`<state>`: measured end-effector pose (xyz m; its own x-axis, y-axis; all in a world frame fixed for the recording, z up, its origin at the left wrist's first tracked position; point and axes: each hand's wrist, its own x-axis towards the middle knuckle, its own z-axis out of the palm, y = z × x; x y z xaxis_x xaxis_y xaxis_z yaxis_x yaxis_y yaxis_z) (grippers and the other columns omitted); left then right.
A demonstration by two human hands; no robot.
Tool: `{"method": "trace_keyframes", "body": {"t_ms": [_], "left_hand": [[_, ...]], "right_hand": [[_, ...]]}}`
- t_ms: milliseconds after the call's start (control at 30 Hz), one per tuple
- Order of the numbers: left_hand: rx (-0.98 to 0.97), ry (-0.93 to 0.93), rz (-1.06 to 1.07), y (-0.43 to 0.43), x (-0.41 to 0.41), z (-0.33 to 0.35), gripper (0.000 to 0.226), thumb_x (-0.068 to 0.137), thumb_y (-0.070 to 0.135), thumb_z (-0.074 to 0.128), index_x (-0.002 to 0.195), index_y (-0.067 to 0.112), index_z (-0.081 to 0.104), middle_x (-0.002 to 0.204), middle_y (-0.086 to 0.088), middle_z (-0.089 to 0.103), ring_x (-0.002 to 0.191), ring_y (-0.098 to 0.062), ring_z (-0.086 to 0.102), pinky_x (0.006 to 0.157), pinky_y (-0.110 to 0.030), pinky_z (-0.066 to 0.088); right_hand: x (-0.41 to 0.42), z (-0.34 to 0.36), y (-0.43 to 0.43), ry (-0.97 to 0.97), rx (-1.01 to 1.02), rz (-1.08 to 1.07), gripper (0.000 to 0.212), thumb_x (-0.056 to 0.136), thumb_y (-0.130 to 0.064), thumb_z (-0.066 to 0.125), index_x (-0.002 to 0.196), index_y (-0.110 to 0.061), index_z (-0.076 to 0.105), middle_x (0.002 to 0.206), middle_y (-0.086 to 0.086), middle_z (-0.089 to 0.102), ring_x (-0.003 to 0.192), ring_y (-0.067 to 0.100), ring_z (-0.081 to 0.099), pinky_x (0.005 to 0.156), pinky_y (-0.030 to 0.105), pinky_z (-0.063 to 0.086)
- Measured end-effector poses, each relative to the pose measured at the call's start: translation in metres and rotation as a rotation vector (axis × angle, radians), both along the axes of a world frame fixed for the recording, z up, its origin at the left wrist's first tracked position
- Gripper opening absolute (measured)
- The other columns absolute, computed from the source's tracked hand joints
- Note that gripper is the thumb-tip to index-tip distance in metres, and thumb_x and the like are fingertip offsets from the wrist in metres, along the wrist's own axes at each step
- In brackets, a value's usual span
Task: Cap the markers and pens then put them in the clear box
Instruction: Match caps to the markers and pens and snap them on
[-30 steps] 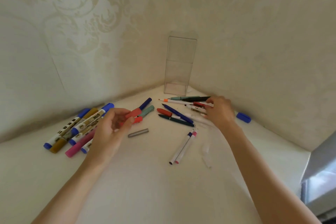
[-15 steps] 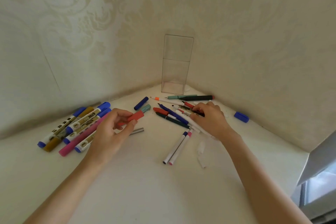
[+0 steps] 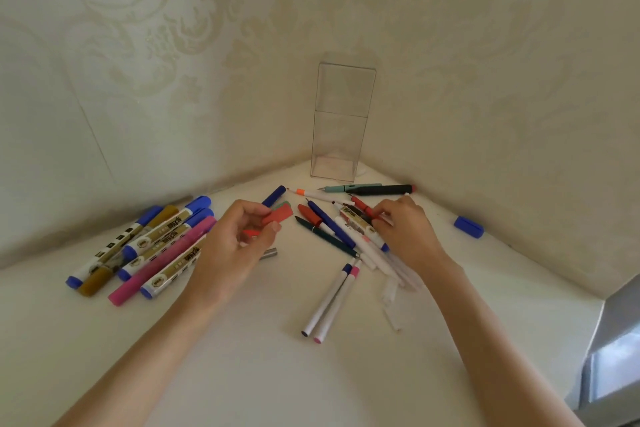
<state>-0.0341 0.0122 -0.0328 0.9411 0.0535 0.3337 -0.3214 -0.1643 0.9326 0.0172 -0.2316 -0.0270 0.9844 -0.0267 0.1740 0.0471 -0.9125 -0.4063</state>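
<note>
My left hand [image 3: 239, 243] clamps the red cap [image 3: 278, 218], my right hand [image 3: 407, 230] at three o'clock pinches the red pen [image 3: 360, 205]; I'd align them squarely, then press.

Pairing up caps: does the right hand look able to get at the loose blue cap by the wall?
Likely yes: bare table separates the right hand and blue plastic cap, though it pinches a red pen.
</note>
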Motion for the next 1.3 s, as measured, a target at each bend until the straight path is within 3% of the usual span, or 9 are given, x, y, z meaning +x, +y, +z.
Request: {"method": "trace_keyframes", "body": {"t_ms": [167, 467, 633, 767, 833, 900, 1033, 1167, 1300], "left_hand": [[-0.045, 0.039, -0.025, 0.003, -0.001, -0.002, 0.017, 0.08, 0.024, 0.07, 0.088, 0.033, 0.059, 0.09, 0.006, 0.07, 0.086, -0.012, 0.064, 0.073, -0.022, 0.049], [0.063, 0.022, 0.019, 0.008, 0.003, -0.008, 0.02, 0.083, 0.014, 0.066, 0.086, 0.032, 0.057, 0.086, 0.015, 0.067, 0.082, -0.002, 0.06, 0.074, -0.019, 0.045], [0.402, -0.121, 0.159, 0.008, 0.0, -0.011, 0.013, 0.084, 0.019, 0.064, 0.094, 0.02, 0.055, 0.091, 0.015, 0.061, 0.089, 0.004, 0.057, 0.071, -0.005, 0.043], [0.367, -0.099, 0.205, 0.011, 0.003, -0.009, 0.023, 0.083, 0.011, 0.064, 0.088, 0.028, 0.051, 0.091, 0.012, 0.063, 0.089, 0.002, 0.058, 0.07, -0.003, 0.042], [0.353, -0.099, 0.228, 0.014, 0.004, -0.007, 0.026, 0.083, 0.008, 0.063, 0.088, 0.03, 0.05, 0.09, 0.013, 0.061, 0.087, 0.001, 0.058, 0.069, 0.0, 0.04], [0.364, -0.12, 0.246, 0.016, 0.003, -0.004, 0.02, 0.086, 0.01, 0.06, 0.096, 0.026, 0.053, 0.092, 0.012, 0.06, 0.087, -0.001, 0.057, 0.069, 0.002, 0.038], [0.34, -0.073, 0.343, 0.026, 0.002, -0.003, 0.011, 0.095, 0.015, 0.044, 0.099, 0.019, 0.053, 0.09, 0.012, 0.059, 0.079, 0.002, 0.053, 0.063, -0.001, 0.038], [0.265, 0.008, 0.469, 0.036, 0.003, -0.006, 0.029, 0.099, 0.02, 0.031, 0.093, 0.0, 0.051, 0.078, -0.008, 0.051, 0.064, -0.011, 0.043, 0.054, -0.009, 0.033], [0.216, -0.038, 0.442, 0.032, -0.002, -0.002, 0.039, 0.1, 0.023, 0.029, 0.087, -0.009, 0.047, 0.071, -0.015, 0.042, 0.058, -0.014, 0.035, 0.049, -0.011, 0.033]], "right_hand": [[-0.009, -0.002, 0.01, -0.034, -0.069, 0.036, 0.03, 0.089, -0.043, 0.054, 0.107, -0.02, 0.061, 0.105, 0.0, 0.054, 0.097, 0.014, 0.042, 0.08, 0.027, 0.038], [-0.013, -0.005, 0.012, -0.067, -0.108, 0.019, 0.032, 0.09, -0.038, 0.054, 0.105, -0.012, 0.065, 0.112, 0.005, 0.055, 0.107, 0.021, 0.041, 0.088, 0.032, 0.039], [-0.022, 0.01, 0.014, -0.22, 0.178, -0.023, 0.014, 0.092, -0.017, 0.053, 0.105, -0.011, 0.05, 0.093, 0.001, 0.055, 0.081, 0.016, 0.052, 0.06, 0.023, 0.04], [-0.031, 0.021, 0.011, -0.137, 0.278, 0.028, 0.019, 0.096, -0.013, 0.046, 0.114, -0.013, 0.041, 0.096, -0.001, 0.049, 0.078, 0.015, 0.047, 0.065, 0.03, 0.042], [-0.031, 0.022, 0.01, -0.121, 0.295, 0.01, 0.017, 0.096, -0.017, 0.046, 0.112, -0.015, 0.042, 0.086, 0.0, 0.052, 0.069, 0.016, 0.047, 0.06, 0.033, 0.042], [-0.03, 0.021, 0.007, -0.108, 0.29, -0.036, 0.014, 0.095, -0.022, 0.047, 0.107, -0.015, 0.043, 0.077, -0.001, 0.053, 0.062, 0.016, 0.048, 0.055, 0.033, 0.04], [-0.03, 0.023, 0.001, -0.047, 0.299, -0.113, 0.019, 0.095, -0.031, 0.045, 0.107, -0.017, 0.046, 0.08, 0.003, 0.059, 0.073, 0.027, 0.059, 0.064, 0.04, 0.049], [-0.03, 0.026, 0.001, 0.049, 0.426, -0.103, 0.019, 0.095, -0.034, 0.043, 0.105, -0.019, 0.05, 0.082, 0.004, 0.059, 0.075, 0.025, 0.056, 0.069, 0.041, 0.05], [-0.024, 0.023, -0.021, -0.027, 0.487, -0.221, 0.023, 0.091, -0.035, 0.046, 0.101, -0.014, 0.048, 0.077, 0.007, 0.057, 0.069, 0.025, 0.056, 0.066, 0.04, 0.047]]}}
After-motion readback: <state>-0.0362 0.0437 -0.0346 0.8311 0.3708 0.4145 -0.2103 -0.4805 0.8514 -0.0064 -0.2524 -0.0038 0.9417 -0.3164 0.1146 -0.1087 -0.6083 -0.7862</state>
